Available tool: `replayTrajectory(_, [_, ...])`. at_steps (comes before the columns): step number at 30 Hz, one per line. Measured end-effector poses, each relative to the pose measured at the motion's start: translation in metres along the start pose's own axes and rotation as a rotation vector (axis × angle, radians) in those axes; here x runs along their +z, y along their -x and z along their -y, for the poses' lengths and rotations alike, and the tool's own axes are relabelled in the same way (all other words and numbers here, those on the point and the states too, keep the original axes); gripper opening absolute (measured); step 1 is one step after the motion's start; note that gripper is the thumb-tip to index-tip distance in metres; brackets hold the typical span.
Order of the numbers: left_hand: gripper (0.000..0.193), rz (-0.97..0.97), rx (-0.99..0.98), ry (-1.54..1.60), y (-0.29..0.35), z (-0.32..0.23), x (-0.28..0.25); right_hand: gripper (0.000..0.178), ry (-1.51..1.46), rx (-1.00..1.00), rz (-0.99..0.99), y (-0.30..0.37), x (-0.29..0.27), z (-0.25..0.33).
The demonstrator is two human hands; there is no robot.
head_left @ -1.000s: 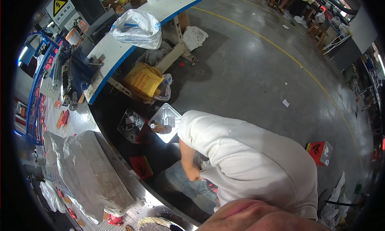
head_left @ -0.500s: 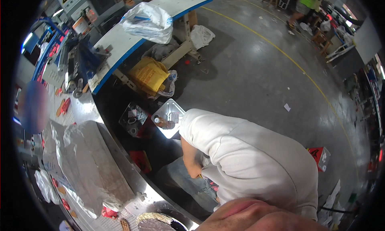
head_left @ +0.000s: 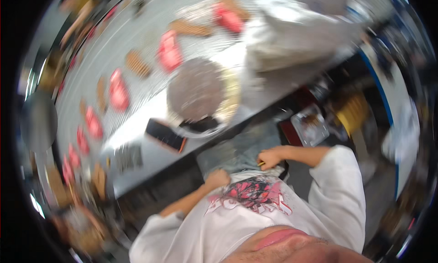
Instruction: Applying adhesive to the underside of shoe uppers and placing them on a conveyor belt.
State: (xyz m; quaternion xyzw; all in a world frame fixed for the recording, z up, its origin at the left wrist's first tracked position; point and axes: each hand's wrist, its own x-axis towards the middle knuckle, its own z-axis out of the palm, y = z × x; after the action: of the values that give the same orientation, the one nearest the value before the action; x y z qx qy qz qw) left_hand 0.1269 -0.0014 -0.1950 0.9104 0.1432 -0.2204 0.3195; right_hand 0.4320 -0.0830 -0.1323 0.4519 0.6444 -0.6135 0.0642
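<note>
I have both hands in view, apart from each other, low in front of the shirt at the lap. The right hand is curled, its fingers closed on a small yellow item that pokes out beside the hem, above the jeans; most of it is hidden from me. The left hand is bent in at the other side of the hem, and the blur is such that I cannot tell whether it grips cloth or anything else. Beyond the lap runs a metal bench, where I see a dark phone with an orange edge lying just beside a round tub with a grey-brown top. Farther over, red pieces and brown soles lie spaced along a ridged surface, with a grey sheet bunched to their right. On the person's right I make out a silver tray low beside the bench, a yellow bag near it, and a blue-edged table.
</note>
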Motion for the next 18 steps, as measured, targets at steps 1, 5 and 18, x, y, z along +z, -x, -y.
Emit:
replayTrajectory(1, [0.028,-0.029,-0.282,0.230,0.009,-0.024,-0.023,0.029,-0.037,0.046,0.019,-0.001,-0.001,0.002])
replayTrajectory(5, [0.029,-0.025,-0.429,0.277,0.018,-0.045,-0.030,0.030,-0.063,0.077,0.148,-0.012,0.007,-0.011])
replayTrajectory(18, [0.029,-0.090,-0.370,0.343,0.020,-0.048,-0.034,0.029,0.012,0.044,0.191,-0.012,-0.006,-0.020])
